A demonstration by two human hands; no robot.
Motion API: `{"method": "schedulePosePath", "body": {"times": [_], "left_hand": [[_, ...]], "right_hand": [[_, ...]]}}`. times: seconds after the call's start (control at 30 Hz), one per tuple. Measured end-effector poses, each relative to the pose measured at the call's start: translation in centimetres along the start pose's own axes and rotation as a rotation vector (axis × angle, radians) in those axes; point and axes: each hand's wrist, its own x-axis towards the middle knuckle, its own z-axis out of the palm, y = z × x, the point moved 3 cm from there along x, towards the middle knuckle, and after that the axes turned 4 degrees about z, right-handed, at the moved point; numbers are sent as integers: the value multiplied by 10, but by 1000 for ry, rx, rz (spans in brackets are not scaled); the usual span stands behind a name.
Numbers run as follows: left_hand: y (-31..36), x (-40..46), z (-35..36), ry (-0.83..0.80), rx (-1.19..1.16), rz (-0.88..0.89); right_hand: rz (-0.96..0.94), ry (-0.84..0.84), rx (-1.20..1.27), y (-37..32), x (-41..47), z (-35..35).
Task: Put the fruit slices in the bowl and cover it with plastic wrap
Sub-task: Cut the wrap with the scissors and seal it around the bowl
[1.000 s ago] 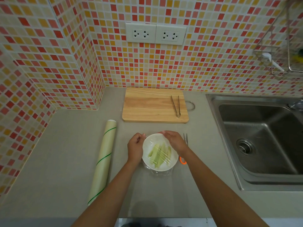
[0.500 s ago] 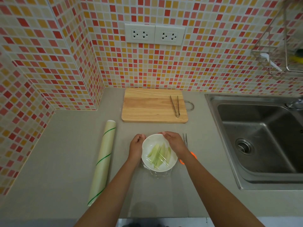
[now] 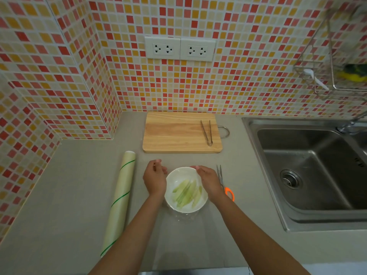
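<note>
Left hand [image 3: 155,178] has lifted off the round white ceramic bowl [image 3: 185,207], fingers loose, empty; right hand [image 3: 207,178] presses flimsy, clingy clear plastic wrap [image 3: 184,217] onto its rim

the right hand [image 3: 208,180] covers the right rim of the bowl [image 3: 178,175] and most of one orange scissors handle [image 3: 229,193]. the left hand [image 3: 155,180] hides the bowl's left edge. plastic wrap [image 3: 185,216] shows only as faint crinkles below the bowl; its extent across the top cannot be told. the wire rack [image 3: 333,62] and its yellow-green item [image 3: 354,73] are blurred and cut by the right edge. both forearms leave the bottom edge.
</note>
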Motion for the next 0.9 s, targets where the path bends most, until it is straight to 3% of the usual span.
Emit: {"method": "schedulePosePath", "body": {"times": [0.17,0.37,0.8,0.9], "left_hand": [[-6,-26,-16,-46,-47,179],[-17,-46,-3,-68,-62,95],[-19,-30,-6,-173,-79,25],[-19,-27,-5,-219,-63,25]], "right_hand": [[-121,132,-76,-3,-1,-12],[-84,-258,-156,-20,8,6],[96,-147,-110,7,12,5],[23,-73,-67,-1,15,2]]}}
